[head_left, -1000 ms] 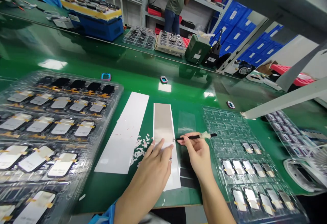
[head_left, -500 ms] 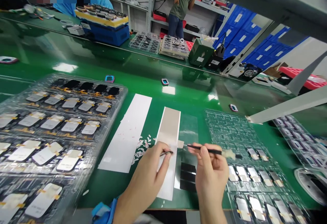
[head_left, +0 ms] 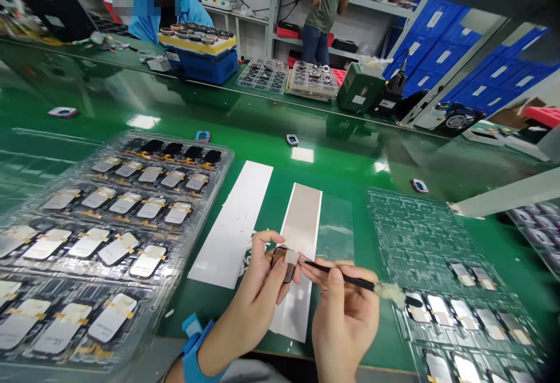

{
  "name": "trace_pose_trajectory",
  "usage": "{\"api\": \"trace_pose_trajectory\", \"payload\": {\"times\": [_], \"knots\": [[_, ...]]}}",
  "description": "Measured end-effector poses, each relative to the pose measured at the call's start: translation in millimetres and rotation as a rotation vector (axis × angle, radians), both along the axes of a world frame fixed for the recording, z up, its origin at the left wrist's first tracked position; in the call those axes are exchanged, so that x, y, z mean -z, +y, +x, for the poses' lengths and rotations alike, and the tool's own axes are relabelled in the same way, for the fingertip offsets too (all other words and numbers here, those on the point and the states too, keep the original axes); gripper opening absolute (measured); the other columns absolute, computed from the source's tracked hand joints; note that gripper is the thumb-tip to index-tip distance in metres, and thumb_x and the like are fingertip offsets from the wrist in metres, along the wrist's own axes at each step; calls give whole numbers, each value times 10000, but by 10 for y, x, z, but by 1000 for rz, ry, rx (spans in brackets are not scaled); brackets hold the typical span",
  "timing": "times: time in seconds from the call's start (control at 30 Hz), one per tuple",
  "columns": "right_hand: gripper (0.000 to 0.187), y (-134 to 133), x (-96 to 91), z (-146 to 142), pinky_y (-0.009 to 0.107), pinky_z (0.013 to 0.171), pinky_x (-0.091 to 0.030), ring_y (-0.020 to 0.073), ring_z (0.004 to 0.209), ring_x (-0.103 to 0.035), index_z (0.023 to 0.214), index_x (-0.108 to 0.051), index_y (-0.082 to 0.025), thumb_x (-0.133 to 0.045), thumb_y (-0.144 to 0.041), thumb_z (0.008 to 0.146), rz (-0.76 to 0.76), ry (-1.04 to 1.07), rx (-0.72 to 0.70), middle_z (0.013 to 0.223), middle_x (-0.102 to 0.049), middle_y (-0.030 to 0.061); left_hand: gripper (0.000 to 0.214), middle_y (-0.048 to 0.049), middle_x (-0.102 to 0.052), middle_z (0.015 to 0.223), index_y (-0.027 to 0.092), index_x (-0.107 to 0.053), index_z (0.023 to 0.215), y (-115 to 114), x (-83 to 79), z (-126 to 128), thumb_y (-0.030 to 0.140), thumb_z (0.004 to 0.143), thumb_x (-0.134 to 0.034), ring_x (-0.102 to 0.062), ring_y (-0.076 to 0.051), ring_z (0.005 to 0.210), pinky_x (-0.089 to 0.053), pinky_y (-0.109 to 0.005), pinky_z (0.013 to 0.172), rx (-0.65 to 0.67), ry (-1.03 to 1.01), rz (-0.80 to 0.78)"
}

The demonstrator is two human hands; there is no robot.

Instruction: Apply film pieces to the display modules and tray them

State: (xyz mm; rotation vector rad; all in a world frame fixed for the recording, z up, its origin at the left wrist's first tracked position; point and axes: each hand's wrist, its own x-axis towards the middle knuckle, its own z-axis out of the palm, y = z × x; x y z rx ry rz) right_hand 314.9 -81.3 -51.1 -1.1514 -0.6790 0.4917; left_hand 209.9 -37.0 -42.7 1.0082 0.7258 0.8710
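My left hand [head_left: 256, 301] pinches a small component [head_left: 284, 257] with orange flex and a white tab between thumb and fingers. My right hand [head_left: 343, 319] holds a thin black-handled tool [head_left: 345, 278] with a fluffy white wad near its far end. Its fine tip reaches the white tab. Below both hands lie a long beige-silver strip on white backing [head_left: 301, 214] and a white strip [head_left: 231, 225] with small scraps beside it. Dark pieces seen earlier by the right hand are hidden.
A transparent tray of white-tabbed parts [head_left: 219, 155] fills the left of the green bench [head_left: 262, 150]. A transparent tray [head_left: 406, 225] holding similar parts stands at right. Several small pink-rimmed parts lie beyond. A seated person [head_left: 161, 16] and a standing person [head_left: 321, 10] are farther back.
My hands have come closer together, with the component raised and the tool tip now at its white tab. The whole scene has shifted rightward in view.
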Motion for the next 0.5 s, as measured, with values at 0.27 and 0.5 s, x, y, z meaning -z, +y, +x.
{"api": "trace_pose_trajectory", "payload": {"times": [0.27,0.5], "knots": [[63,12,53,-26,330,666,-664,209,808,-762,947,-576,-212,-591,-151,944,62,-33,-42,895,-656,21,213,27,-561,810,255,-395,1074,-26,-16,-33,464,1049,-365,-424,-104,611,-396,-258,639,11,-27,-23],[85,17,82,8,316,662,-664,201,806,-761,951,-585,-208,-584,-123,942,80,-63,-33,896,-662,26,179,47,-550,808,265,-380,1055,-30,12,-29,439,1061,-340,-418,-84,576,-374,-236,595,29,11,-55]]}}
